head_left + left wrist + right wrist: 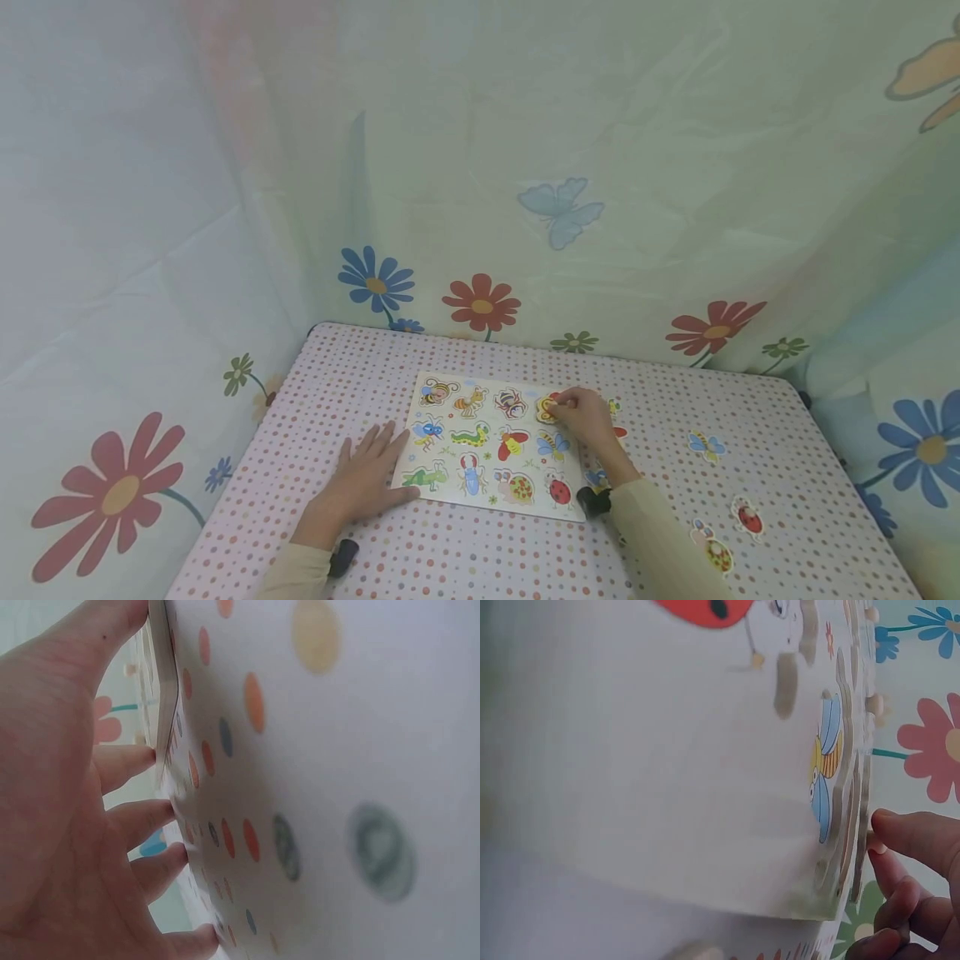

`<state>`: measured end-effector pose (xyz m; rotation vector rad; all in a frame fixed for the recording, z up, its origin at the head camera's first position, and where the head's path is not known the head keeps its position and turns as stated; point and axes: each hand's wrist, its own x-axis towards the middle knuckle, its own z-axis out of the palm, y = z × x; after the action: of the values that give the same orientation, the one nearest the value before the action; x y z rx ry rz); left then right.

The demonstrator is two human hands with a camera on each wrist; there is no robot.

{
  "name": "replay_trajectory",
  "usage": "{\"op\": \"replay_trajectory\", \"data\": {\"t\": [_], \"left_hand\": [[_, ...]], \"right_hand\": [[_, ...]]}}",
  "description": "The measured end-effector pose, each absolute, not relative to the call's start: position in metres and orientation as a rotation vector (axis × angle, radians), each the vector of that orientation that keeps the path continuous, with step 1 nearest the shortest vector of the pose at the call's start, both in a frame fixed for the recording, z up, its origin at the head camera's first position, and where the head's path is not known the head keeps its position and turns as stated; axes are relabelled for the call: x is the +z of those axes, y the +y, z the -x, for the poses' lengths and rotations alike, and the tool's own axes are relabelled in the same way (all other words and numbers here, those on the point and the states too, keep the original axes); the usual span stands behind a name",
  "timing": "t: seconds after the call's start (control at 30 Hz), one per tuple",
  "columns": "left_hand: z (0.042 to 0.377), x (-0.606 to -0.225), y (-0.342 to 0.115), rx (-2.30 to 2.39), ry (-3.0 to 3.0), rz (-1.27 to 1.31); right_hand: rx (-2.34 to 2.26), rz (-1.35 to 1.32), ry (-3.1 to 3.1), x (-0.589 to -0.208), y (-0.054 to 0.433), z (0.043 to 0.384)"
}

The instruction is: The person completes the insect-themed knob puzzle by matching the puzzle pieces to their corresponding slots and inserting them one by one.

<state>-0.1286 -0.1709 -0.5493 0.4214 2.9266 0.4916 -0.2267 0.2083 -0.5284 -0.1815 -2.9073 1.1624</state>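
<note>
A white wooden puzzle board (491, 454) with rows of insect pictures lies on the dotted table. My left hand (363, 475) rests at its left edge with fingers spread, the thumb at the near corner; the left wrist view shows the fingertips against the board's side and the tabletop. Over the board's far right corner, my right hand (588, 421) pinches the knob of a yellow-and-red puzzle piece (545, 408) between thumb and fingers. The right wrist view shows that small knob (877, 843) in the pinch. Whether the piece sits fully in its recess I cannot tell.
Loose pieces lie right of the board: a blue-winged bee (706, 446), a ladybird (747, 517) and a snail (712, 547). Others are partly hidden beneath the right forearm. Flower-printed curtains (480, 167) hang behind and beside the table (465, 558).
</note>
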Motion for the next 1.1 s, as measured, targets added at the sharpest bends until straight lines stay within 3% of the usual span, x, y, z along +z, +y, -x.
{"op": "replay_trajectory", "data": {"t": [1.1], "left_hand": [[0.1270,-0.5447,-0.1694,0.503,2.926,-0.415]], "right_hand": [[1.162,0.228,-3.011,-0.5258,0.2016,0.2289]]}}
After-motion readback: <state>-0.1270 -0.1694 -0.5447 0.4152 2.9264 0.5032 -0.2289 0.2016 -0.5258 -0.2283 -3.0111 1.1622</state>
